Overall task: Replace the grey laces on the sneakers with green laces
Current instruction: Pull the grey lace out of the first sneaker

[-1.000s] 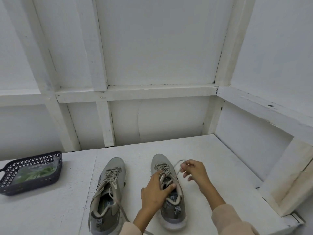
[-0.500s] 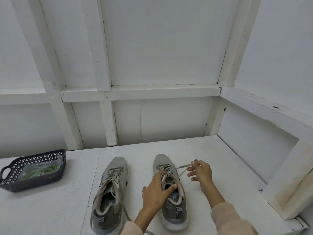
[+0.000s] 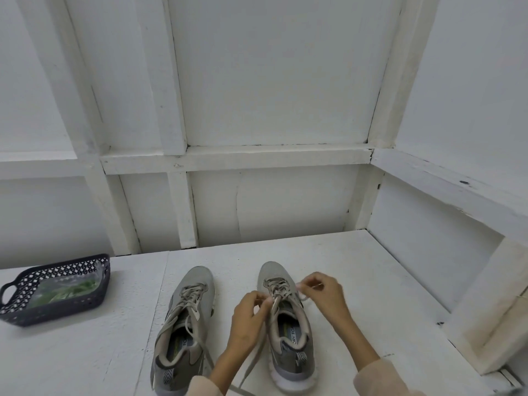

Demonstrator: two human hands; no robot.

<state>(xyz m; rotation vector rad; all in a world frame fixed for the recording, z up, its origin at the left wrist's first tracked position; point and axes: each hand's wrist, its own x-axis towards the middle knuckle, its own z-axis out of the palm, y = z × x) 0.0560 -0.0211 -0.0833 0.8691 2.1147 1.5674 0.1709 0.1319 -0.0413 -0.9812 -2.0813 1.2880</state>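
Dark perforated basket (image 3: 57,313): positioned at the left edge of the desk (image 3: 371,281), with a handle opening in its left end. It contains a clear bag holding the green laces (image 3: 70,291). Left sneaker (image 3: 187,284): stands left of centre near the near edge, toe toward the far edge, well apart from the basket. Its grey lace (image 3: 194,295) is threaded through the eyelets, with loose ends trailing across the shoe opening toward the heel. Left hand (image 3: 247,318): located between the two sneakers, fingers curled, pinching the right sneaker's grey lace (image 3: 278,287) at the upper eyelets on the shoe's left side. One loose strand (image 3: 251,364) runs from beneath this hand down toward the near edge. Right sneaker (image 3: 273,271): stands just beside the left sneaker and parallel to it, toe toward the far edge. Right hand (image 3: 324,295): positioned over the right side of the right sneaker, fingers curled, pinching a loop of the same lace. Both wrists emerge from light sleeves (image 3: 380,378) at the near edge.
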